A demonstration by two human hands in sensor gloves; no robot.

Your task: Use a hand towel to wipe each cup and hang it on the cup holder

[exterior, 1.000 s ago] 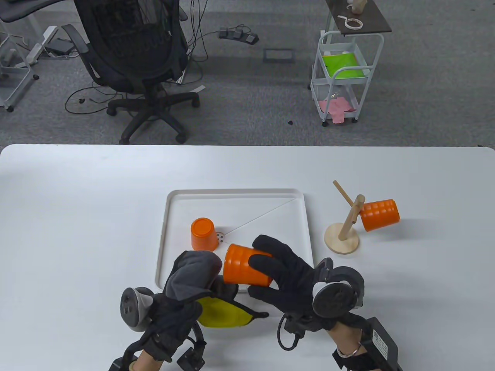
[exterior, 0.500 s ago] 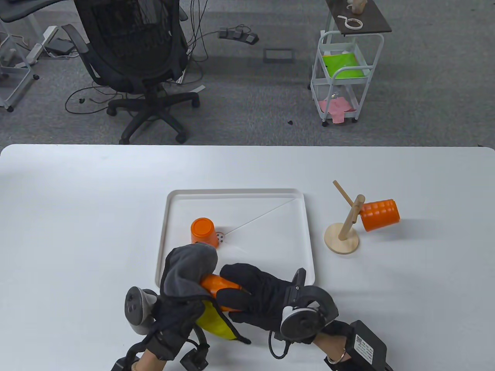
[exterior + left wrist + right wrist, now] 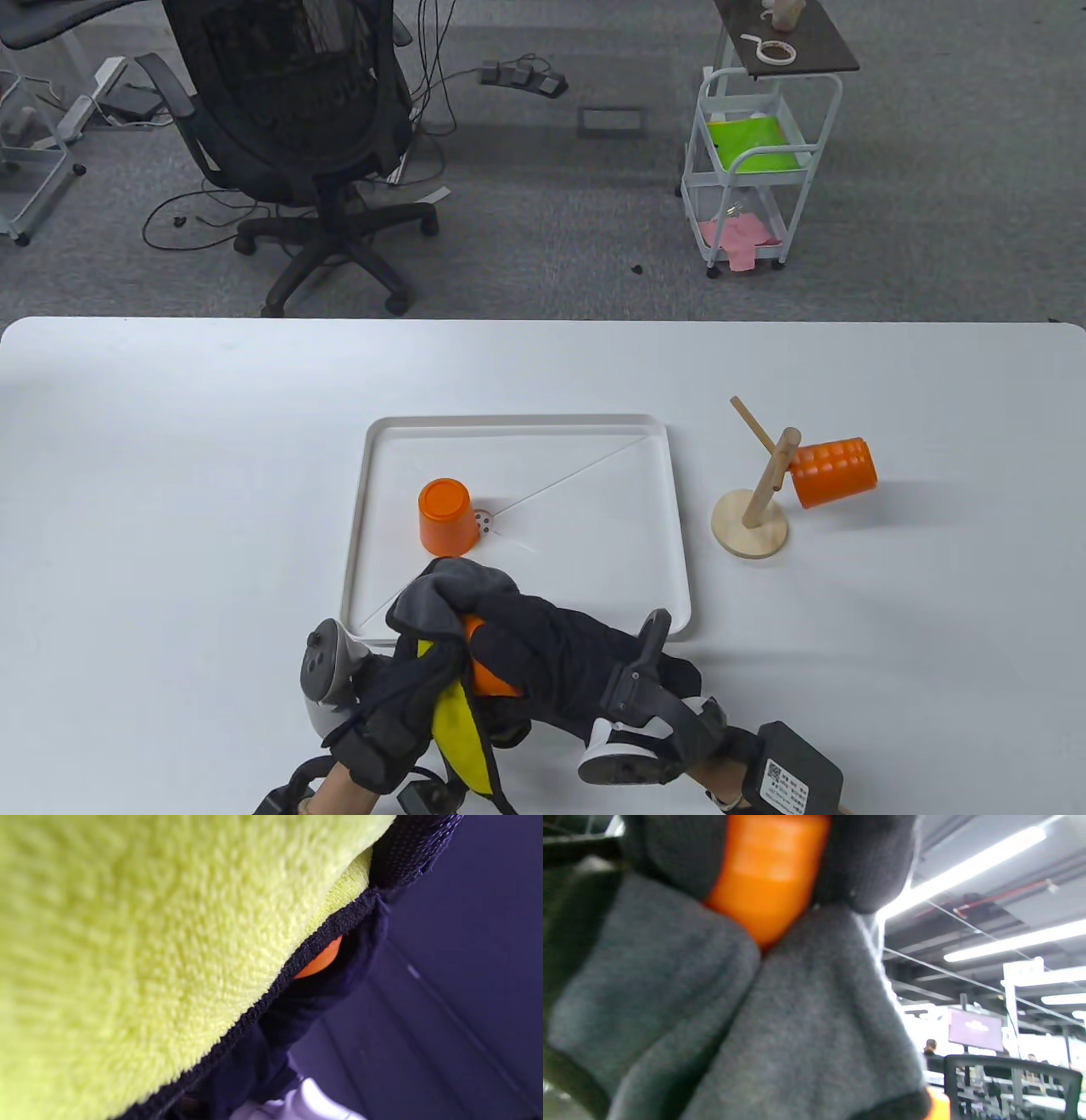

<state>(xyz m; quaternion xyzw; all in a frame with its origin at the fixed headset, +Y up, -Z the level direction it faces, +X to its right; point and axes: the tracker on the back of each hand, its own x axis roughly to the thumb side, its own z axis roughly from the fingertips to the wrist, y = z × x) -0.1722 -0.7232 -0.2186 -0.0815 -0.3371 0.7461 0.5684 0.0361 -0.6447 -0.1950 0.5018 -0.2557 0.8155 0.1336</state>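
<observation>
My right hand [image 3: 543,654] grips an orange ribbed cup [image 3: 484,671] near the table's front edge, its fingers curled round the cup [image 3: 768,870]. My left hand [image 3: 399,705] holds a grey and yellow hand towel [image 3: 450,594] wrapped over the cup's far end; the towel's yellow side [image 3: 148,942] fills the left wrist view. A second orange cup [image 3: 447,514] stands upside down on the white tray [image 3: 670,526]. A third orange cup [image 3: 833,471] hangs on a peg of the wooden cup holder [image 3: 753,509] at the right.
The holder's other peg [image 3: 751,418] sticks up bare to the left. Beyond the table's far edge stand an office chair [image 3: 297,127] and a white trolley [image 3: 751,170] on the carpet.
Both hands have drawn back toward the front edge with the cup. The towel now covers most of the cup, which showed nearly whole a second ago.
</observation>
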